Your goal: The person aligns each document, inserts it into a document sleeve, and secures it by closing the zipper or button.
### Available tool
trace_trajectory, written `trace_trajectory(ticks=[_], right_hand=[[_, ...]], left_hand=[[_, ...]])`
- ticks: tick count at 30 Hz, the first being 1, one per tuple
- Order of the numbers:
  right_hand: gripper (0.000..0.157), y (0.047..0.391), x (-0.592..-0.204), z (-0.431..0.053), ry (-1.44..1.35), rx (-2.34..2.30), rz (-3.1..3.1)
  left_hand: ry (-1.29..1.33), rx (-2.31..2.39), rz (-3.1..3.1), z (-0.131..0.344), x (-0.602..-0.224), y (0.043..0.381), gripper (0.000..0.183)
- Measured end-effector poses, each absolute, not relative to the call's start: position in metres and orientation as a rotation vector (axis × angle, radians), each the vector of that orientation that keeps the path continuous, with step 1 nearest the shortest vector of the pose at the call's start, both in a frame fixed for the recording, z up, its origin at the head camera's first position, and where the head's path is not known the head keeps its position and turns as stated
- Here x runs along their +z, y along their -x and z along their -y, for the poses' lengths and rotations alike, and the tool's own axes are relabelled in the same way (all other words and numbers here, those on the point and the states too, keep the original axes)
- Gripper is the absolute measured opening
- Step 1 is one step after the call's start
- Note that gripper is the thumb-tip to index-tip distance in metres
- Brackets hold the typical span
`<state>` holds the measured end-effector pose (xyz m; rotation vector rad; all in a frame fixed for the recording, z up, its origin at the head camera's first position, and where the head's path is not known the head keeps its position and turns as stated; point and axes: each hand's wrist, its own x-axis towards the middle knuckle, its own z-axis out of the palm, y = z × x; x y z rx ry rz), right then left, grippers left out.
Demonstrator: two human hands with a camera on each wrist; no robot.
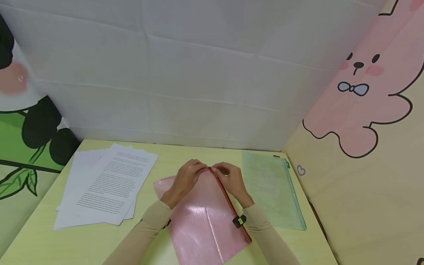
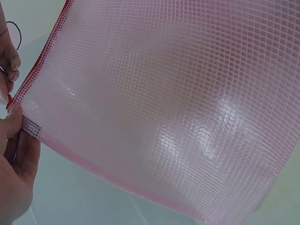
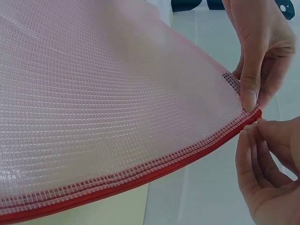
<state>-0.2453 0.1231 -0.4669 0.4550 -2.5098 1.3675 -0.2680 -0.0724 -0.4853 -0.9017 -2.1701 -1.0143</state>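
A pink translucent mesh zip pouch (image 1: 202,217) is raised at its far corner, between both hands. Its red zipper (image 1: 228,200) runs down the right edge. At that corner my left hand (image 1: 187,178) pinches the mesh, its thumb lying on top beside the zipper end in the right wrist view. My right hand (image 1: 232,180) has thumb and fingertips pinched together at the very end of the red zipper (image 3: 187,161); the zipper pull is hidden there. In the left wrist view the pouch (image 2: 154,112) spreads out wide and looks flat.
Several loose sheets of printed paper (image 1: 112,184) lie overlapping on the left of the pale yellow table (image 1: 33,243). A green mesh zip pouch (image 1: 275,191) lies flat at the right. A white wall covering (image 1: 198,73) rises behind the table's far edge.
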Motion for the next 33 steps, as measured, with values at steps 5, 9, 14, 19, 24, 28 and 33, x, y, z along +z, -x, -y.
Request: trace_trajectory(ticks=[5, 9, 14, 19, 24, 28, 33], right_hand=[[0.010, 0.2452, -0.4689, -0.1240, -0.445, 1.370, 2.507], [0.010, 0.2455, -0.4713, -0.1248, -0.437, 1.361, 2.506], [0.010, 0.2452, -0.4723, -0.1252, -0.448, 1.366, 2.492], [0.009, 0.2442, -0.4727, -0.1261, -0.450, 1.373, 2.487], [0.009, 0.2432, -0.4741, -0.1272, -0.428, 1.382, 2.506], [0.009, 0.2426, -0.4743, -0.1276, -0.420, 1.382, 2.512], [0.009, 0.2419, -0.4727, -0.1276, -0.431, 1.372, 2.509]], left_hand=[[0.911, -1.012, 2.146, 0.0714, -0.4874, 0.2681, 0.010], [0.915, -1.016, 2.139, 0.0712, -0.4887, 0.2679, 0.010], [0.914, -1.031, 2.127, 0.0709, -0.4896, 0.2680, 0.010], [0.913, -1.050, 2.129, 0.0710, -0.4899, 0.2674, 0.011], [0.910, -1.074, 2.139, 0.0719, -0.4880, 0.2654, 0.013], [0.911, -1.100, 2.137, 0.0730, -0.4854, 0.2642, 0.013], [0.914, -1.133, 2.132, 0.0748, -0.4831, 0.2631, 0.012]])
